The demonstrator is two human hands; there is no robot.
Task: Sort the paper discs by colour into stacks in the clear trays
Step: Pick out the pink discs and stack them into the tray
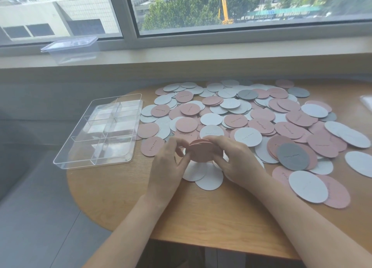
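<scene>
Between the two hands, just above the table (124, 197), a small stack of pink discs (201, 150) was held, its rim pinched by the curled fingers of the left hand (171, 163) and the right hand (233, 161). Beyond the fingertips, loose paper discs (251, 116) were spread; left of the left hand, the clear tray (66, 163) was seen with nothing in it. The discs were judged light, thin, bendable and slippery, best squared and gripped at opposite edges.
</scene>
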